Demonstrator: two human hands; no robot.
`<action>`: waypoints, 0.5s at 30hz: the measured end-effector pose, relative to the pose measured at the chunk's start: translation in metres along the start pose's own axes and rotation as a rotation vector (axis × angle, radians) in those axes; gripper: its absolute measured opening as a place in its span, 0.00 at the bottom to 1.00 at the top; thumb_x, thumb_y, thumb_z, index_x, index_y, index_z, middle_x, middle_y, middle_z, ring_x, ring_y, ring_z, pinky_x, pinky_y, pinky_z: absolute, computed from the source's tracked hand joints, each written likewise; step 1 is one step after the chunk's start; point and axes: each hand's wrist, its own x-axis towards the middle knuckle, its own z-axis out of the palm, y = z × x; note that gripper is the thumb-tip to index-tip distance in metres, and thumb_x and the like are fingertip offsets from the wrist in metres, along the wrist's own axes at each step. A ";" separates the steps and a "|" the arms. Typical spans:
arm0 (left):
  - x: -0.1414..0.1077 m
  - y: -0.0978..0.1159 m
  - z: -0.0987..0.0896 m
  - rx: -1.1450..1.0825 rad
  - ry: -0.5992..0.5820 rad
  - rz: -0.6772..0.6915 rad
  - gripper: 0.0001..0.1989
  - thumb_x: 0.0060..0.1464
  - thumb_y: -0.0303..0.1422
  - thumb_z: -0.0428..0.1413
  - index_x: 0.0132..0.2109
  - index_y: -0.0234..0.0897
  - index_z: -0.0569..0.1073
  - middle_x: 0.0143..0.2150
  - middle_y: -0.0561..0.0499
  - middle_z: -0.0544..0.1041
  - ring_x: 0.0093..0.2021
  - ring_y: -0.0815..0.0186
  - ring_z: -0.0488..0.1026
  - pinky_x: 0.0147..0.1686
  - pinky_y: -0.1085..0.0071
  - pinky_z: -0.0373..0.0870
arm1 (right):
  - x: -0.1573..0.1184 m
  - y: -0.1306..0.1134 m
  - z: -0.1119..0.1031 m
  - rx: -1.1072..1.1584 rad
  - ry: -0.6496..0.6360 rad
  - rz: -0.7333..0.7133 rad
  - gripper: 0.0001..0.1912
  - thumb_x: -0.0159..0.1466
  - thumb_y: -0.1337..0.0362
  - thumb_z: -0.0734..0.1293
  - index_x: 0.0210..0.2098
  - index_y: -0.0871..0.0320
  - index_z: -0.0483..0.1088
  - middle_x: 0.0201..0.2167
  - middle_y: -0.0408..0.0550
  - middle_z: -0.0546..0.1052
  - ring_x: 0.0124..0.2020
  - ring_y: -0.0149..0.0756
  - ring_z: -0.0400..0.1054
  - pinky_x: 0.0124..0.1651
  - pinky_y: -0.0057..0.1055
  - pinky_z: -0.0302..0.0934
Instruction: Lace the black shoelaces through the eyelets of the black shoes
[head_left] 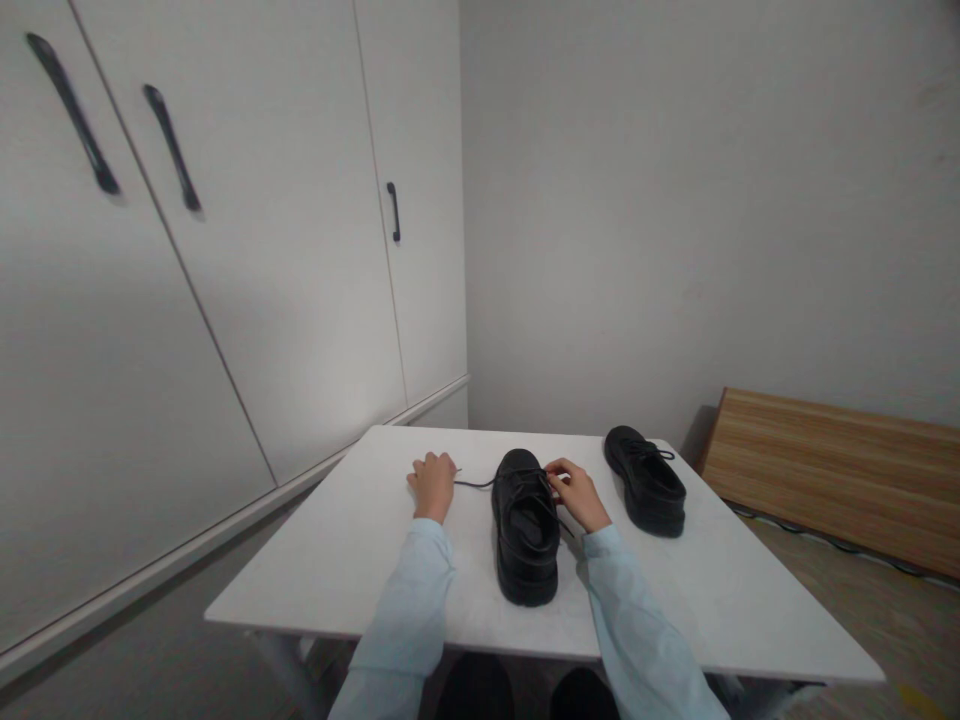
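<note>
The left hand point(433, 486) is pinching a thin black lace point(474, 485); the right hand point(576, 494), its fingers closed on lacing, is working beside a smooth, round-toed black shoe point(527, 540). Both shoes, the second point(649, 485) lying right, are resting on the flat white worktop point(337, 560).

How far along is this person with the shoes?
The right-hand shoe looks done: a lace loop shows on top. In hand is the middle shoe: the left hand holds its lace drawn out sideways, and the right hand pinches lace at the shoe's other side. Tying it seems left, as no finished bow shows there.
</note>
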 end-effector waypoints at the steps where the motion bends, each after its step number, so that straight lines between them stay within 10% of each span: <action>1: 0.002 0.002 0.000 -0.049 0.042 0.042 0.10 0.60 0.33 0.47 0.39 0.40 0.74 0.43 0.44 0.72 0.47 0.53 0.64 0.43 0.60 0.60 | 0.000 0.000 0.000 0.000 0.001 0.002 0.07 0.50 0.61 0.65 0.28 0.57 0.70 0.25 0.42 0.72 0.22 0.30 0.66 0.19 0.26 0.66; 7: 0.006 0.019 0.001 -0.454 0.184 0.367 0.10 0.61 0.29 0.46 0.43 0.39 0.71 0.42 0.47 0.72 0.44 0.64 0.69 0.47 0.68 0.65 | 0.006 0.001 0.001 -0.016 0.003 0.004 0.06 0.50 0.62 0.65 0.28 0.57 0.70 0.25 0.42 0.72 0.22 0.30 0.66 0.17 0.24 0.63; 15: 0.001 0.034 0.002 -0.868 0.095 0.385 0.08 0.59 0.34 0.49 0.40 0.38 0.72 0.40 0.48 0.75 0.38 0.66 0.75 0.40 0.70 0.72 | 0.018 0.001 -0.002 -0.082 0.077 -0.042 0.06 0.51 0.63 0.65 0.28 0.57 0.72 0.28 0.45 0.75 0.29 0.36 0.70 0.33 0.35 0.67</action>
